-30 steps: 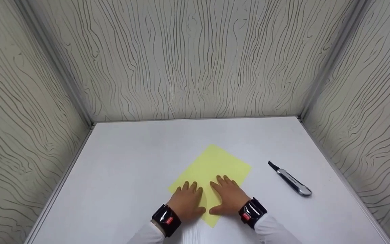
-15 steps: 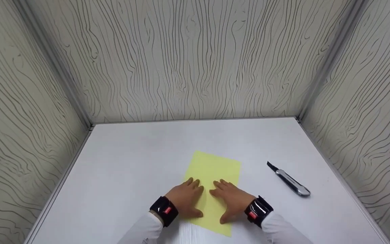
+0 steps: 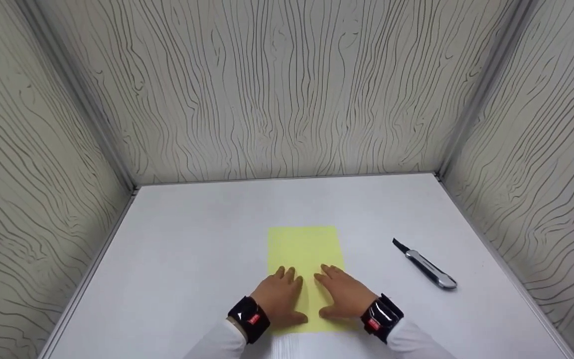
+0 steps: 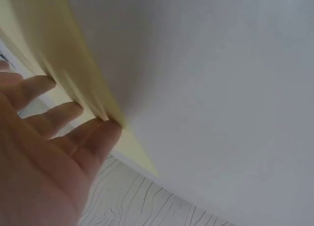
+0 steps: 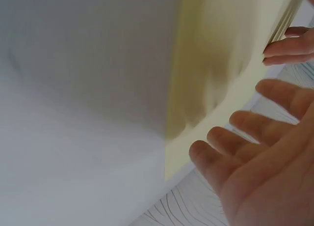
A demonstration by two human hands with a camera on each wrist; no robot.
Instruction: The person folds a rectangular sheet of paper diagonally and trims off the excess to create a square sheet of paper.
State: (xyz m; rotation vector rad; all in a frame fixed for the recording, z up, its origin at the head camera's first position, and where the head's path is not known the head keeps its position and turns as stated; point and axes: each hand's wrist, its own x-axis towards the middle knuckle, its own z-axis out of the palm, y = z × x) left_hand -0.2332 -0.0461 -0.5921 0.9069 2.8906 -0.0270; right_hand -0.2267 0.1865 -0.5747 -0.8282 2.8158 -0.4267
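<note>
A yellow sheet of paper (image 3: 303, 247) lies flat on the white table, its long sides running away from the person. The left hand (image 3: 278, 299) rests on its left part with fingers spread, and in the left wrist view those fingertips (image 4: 114, 129) touch the paper near its edge. Over the right part lies the right hand (image 3: 345, 295), fingers extended and thumb pointing inward. The right wrist view shows its fingers (image 5: 203, 155) straight, close over the paper. A strip of paper shows between the two thumbs; both side edges are partly covered by the hands.
A utility knife (image 3: 431, 269) with a grey and black handle lies to the right of the paper, its dark blade out and pointing to the back left. Wood-grain panels (image 3: 287, 89) enclose the white table (image 3: 192, 239) at the back and sides.
The paper has turned from a diagonal position to nearly square with the table, moved by both hands. The hands stay on it, shifting slightly; the utility knife lies as before.
</note>
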